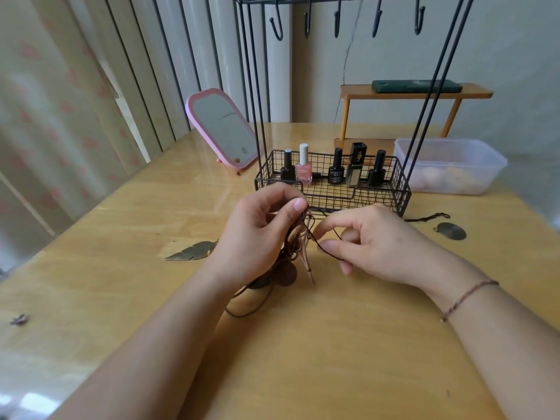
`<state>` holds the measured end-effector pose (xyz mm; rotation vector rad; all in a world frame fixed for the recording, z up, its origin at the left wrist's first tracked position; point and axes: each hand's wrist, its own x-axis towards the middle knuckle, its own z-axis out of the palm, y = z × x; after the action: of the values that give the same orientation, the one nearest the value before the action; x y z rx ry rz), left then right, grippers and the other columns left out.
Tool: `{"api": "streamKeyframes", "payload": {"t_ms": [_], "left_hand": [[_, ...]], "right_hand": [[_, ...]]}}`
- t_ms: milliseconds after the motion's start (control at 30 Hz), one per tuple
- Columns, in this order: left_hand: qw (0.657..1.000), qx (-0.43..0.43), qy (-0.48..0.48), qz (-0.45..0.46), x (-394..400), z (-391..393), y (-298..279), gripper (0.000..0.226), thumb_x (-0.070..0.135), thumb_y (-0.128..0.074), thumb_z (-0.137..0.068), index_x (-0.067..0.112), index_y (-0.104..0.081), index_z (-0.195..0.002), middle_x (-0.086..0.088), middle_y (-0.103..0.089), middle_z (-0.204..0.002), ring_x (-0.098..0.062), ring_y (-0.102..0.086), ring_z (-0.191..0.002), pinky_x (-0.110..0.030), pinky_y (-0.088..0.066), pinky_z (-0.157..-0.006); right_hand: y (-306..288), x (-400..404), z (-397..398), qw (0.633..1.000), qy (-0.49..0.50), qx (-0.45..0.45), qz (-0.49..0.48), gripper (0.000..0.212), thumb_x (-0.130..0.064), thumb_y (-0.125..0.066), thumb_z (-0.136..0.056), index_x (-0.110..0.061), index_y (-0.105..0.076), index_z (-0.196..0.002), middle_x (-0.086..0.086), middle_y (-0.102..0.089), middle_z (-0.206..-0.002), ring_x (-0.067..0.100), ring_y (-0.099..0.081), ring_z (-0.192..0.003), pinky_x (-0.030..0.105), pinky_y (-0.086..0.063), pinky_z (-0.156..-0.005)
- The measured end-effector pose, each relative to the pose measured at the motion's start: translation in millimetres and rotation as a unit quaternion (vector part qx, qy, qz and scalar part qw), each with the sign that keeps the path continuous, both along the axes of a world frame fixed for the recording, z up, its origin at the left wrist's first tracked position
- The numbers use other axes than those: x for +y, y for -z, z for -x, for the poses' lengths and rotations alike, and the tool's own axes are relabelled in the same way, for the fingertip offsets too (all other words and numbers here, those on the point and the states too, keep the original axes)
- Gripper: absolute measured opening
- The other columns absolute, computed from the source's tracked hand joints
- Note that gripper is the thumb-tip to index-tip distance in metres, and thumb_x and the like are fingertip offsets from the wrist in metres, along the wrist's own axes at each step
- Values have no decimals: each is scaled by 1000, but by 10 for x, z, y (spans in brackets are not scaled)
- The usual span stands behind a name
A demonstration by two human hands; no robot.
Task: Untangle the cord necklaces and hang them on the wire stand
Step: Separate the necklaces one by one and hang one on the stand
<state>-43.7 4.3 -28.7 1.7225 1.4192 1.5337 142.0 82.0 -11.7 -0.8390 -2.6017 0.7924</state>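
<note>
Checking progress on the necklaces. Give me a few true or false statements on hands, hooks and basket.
1. Left hand grips the tangled cords. True.
2. Right hand lies flat on the table. False: it pinches a cord strand.
3. A necklace hangs from the hooks. False: the visible hooks are bare.
4. Bottles stand in the basket. True.
5. The mirror sits inside the basket. False: it stands beside it.

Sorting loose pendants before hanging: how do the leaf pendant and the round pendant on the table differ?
The leaf pendant is long and feather-shaped, lying left of the left hand; the round pendant is a flat disc lying right of the right hand, near the wire stand. Both are dull metal, flat on the table.
</note>
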Motion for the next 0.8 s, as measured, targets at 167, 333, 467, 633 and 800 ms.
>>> {"api": "streamKeyframes", "payload": {"t_ms": [167, 333, 467, 633, 800], "left_hand": [[1000, 10, 12, -7, 11, -19, 12, 17, 23, -56, -99, 20, -63, -85, 9, -60, -71, -9, -58, -66, -27, -49, -64], [999, -8, 33, -7, 17, -14, 12, 20, 20, -54, -101, 8, -62, -87, 0, -60, -72, -15, -57, -66, -26, -48, -63], [996, -74, 42, -3, -4, -23, -28, 23, 22, -53, -98, 5, -59, -85, -4, -58, -68, -17, -55, -57, -26, -50, -52], [998, -61, 30, 9, -6, -27, -34, 22, 27, -53, -97, 11, -59, -83, 3, -58, -61, -17, -51, -56, -25, -45, -51], [998, -43, 34, 18, -23, -33, -45, 21, 22, -53, -99, 7, -59, -85, 0, -52, -63, -10, -47, -53, -22, -42, -51]], "right_hand": [[25, -73, 75, 999, 30, 44, -12, 41, -61, -71, -67, -33, -65, -95, -4, -68, -58, 16, -52, -50, 32, -51, -64], [96, -27, 103, 996, 15, 39, -80, 23, -53, -70, -79, -30, -70, -74, -18, -59, -60, 9, -47, -54, 33, -42, -57], [32, 96, -5, 989, -14, 131, -74, 34, -59, -56, -80, -28, -66, -69, -14, -60, -84, 8, -58, -75, 28, -46, -67], [-30, 213, -164, 975, -18, 217, -49, 21, -46, -58, -83, -31, -66, -70, -18, -57, -119, 14, -46, -122, 32, -34, -102], [-100, 236, -176, 956, 3, 287, -62, 16, -40, -58, -89, -31, -67, -79, -10, -65, -105, 22, -56, -112, 21, -35, -103]]}}
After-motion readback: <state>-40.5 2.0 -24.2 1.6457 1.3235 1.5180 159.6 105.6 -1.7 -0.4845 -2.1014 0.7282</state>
